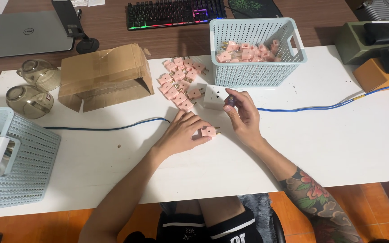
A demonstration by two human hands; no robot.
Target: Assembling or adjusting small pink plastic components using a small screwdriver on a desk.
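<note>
The left hand (183, 132) lies on the worktop, its grip pinching a pink plug (208, 131), likely light and stiff, by its body, while the right hand (244, 114) just beside grasps a small dark tester (231, 100).

A brown cardboard box (106, 75) lay on its side on the white tabletop (338, 135), at about ten o'clock from the middle, its open end facing six o'clock and its flaps creased and taped. At eleven o'clock, on the brown desk beyond, a grey laptop (21, 33) sat closed, its screen hidden, with a small round badge on the lid. White paper slips (88, 2) showed at the twelve o'clock edge, too small to make out. One of two smoky glass jars (29, 101) at nine o'clock bore a small label.
</note>
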